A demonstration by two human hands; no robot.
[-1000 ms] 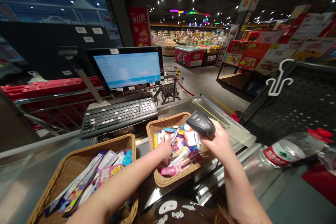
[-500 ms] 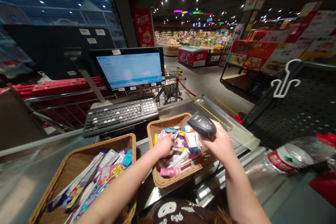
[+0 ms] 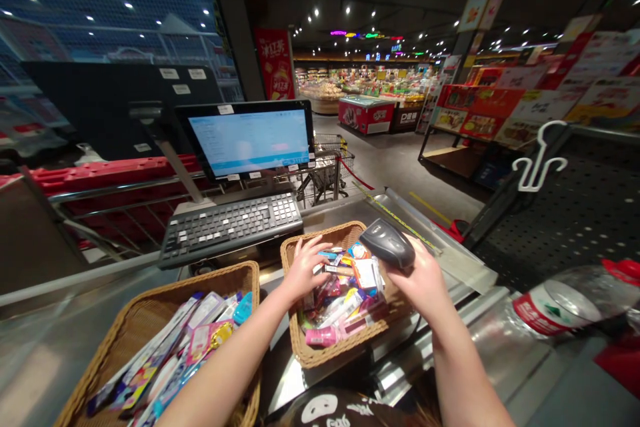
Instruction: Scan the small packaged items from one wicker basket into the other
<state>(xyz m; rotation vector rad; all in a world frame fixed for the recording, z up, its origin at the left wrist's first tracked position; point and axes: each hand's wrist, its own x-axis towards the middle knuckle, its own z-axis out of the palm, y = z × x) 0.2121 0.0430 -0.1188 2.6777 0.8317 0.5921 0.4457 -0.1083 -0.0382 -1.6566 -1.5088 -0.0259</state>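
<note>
While the right hand grips a black handheld barcode scanner in curled fingers, the left hand sits with fingers spread over small packaged goods in the wicker basket at lower centre. Long toothbrush packs fill a second wicker basket at lower left, near a keyboard on the checkout desk.

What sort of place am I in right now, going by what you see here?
This looks like a supermarket checkout: the right hand holds a handheld barcode scanner, a till monitor and keyboard stand at the counter, and a shopping cart sits beyond them.
</note>
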